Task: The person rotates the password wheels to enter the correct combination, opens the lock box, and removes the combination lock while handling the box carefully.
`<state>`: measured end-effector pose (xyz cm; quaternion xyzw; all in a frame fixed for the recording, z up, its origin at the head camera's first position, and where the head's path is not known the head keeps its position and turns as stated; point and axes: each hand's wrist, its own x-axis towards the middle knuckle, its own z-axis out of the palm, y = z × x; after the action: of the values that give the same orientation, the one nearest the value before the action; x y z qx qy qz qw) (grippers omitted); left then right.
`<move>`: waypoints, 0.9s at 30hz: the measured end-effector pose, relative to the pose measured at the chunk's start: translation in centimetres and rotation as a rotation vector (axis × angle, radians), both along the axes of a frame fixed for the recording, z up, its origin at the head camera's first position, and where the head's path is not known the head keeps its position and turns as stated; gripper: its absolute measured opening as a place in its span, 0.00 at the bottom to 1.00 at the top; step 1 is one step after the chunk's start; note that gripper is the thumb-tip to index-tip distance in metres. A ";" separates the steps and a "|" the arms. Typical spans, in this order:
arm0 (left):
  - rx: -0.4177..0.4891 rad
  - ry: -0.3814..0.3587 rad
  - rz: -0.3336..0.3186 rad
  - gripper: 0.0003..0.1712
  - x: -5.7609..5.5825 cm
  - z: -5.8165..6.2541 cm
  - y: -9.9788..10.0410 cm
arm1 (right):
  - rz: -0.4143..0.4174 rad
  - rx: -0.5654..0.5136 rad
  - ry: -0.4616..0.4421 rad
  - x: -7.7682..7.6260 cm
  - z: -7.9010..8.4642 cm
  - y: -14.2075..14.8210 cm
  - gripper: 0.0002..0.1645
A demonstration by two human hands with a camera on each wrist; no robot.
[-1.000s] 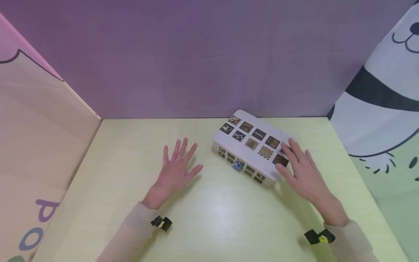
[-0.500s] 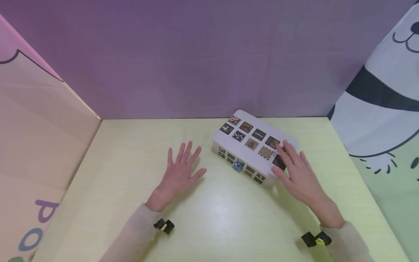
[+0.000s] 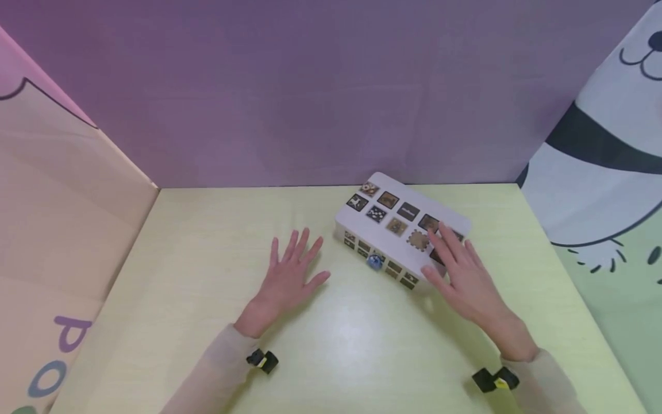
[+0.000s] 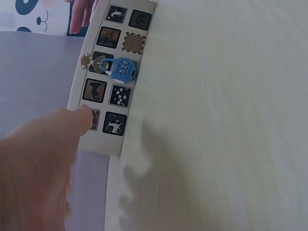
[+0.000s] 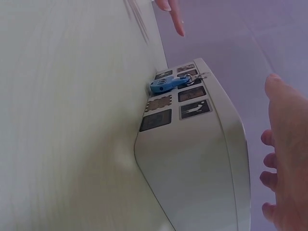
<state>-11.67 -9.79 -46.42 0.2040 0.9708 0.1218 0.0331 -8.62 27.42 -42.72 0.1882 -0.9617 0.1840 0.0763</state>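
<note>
The left hand (image 3: 285,283), fingers spread, hovers empty beside the blue padlock (image 3: 375,262) on the white box (image 3: 398,241) — angled, probably, so its lock faces the person — while the right hand (image 3: 467,283), fingers slightly apart, hovers over the box's near right corner.

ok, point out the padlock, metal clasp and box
padlock (image 4: 123,70), left wrist view, on its blue body
metal clasp (image 4: 85,61), left wrist view, on its end plate
box (image 3: 407,228), head view, on its lid top

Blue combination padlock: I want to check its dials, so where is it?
In the head view, the blue combination padlock hangs on the near long side of the white box, right of centre, between the left hand and the right hand.
</note>
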 end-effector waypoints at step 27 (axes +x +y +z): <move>-0.032 -0.049 -0.079 0.41 0.6 -0.2 1.3 | 0.112 0.057 0.086 0.8 -0.6 -2.4 0.43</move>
<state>-11.08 -8.48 -46.64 0.2385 0.9628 0.1097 0.0648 -7.85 25.06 -43.35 0.2516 -0.9503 0.1524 0.1016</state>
